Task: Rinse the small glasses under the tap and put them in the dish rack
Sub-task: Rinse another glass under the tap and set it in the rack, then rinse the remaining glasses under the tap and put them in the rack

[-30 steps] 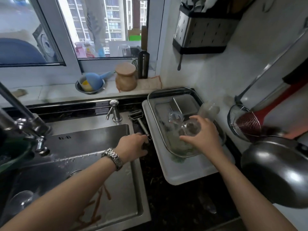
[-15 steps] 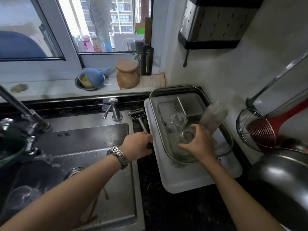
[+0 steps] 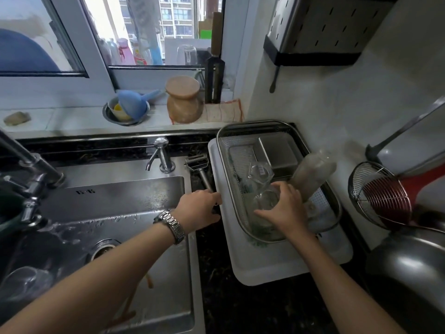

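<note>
My right hand (image 3: 285, 208) grips a small clear glass (image 3: 266, 201) and holds it low inside the metal mesh dish rack (image 3: 226, 150), rim up. A second clear glass (image 3: 261, 173) lies tilted in the rack just behind it. My left hand (image 3: 198, 208), with a metal watch on the wrist, rests closed on the sink's right edge over the handle of a metal peeler (image 3: 198, 165). Another glass (image 3: 25, 282) lies at the bottom left of the steel sink (image 3: 134, 196). The tap (image 3: 29, 174) stands at the left.
The rack sits on a white drain tray (image 3: 277, 268). In the rack are a steel box (image 3: 277, 153) and a cloudy bottle (image 3: 313, 169). A skimmer (image 3: 375, 196) and a steel pan (image 3: 409, 261) crowd the right. A soap dispenser (image 3: 161, 154) stands behind the sink.
My right hand has lowered the small glass deeper into the rack, toward its near end. My left hand has stayed on the sink edge.
</note>
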